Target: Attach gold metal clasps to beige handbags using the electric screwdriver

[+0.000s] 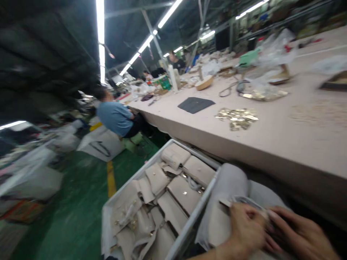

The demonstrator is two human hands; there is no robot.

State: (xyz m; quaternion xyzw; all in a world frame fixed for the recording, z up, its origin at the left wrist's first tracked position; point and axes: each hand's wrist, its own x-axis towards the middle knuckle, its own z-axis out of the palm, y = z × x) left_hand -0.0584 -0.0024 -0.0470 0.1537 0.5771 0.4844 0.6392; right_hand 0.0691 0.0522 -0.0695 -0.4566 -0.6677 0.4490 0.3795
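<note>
A beige bag rests over my lap, like those in the crate beside it. My left hand is closed on the bag's edge, its fingers bent. Close against it, my right hand has its thumb and fingers closed at the same part of the bag. Blur and the fingers hide what exactly lies between them. To the left stands a white crate, filled with several beige bags that have small gold-coloured fittings.
A long pale table runs along the right. On it lie gold metal pieces, a dark sheet and plastic bags. A person in a blue shirt sits farther along, near a white sack on the green floor.
</note>
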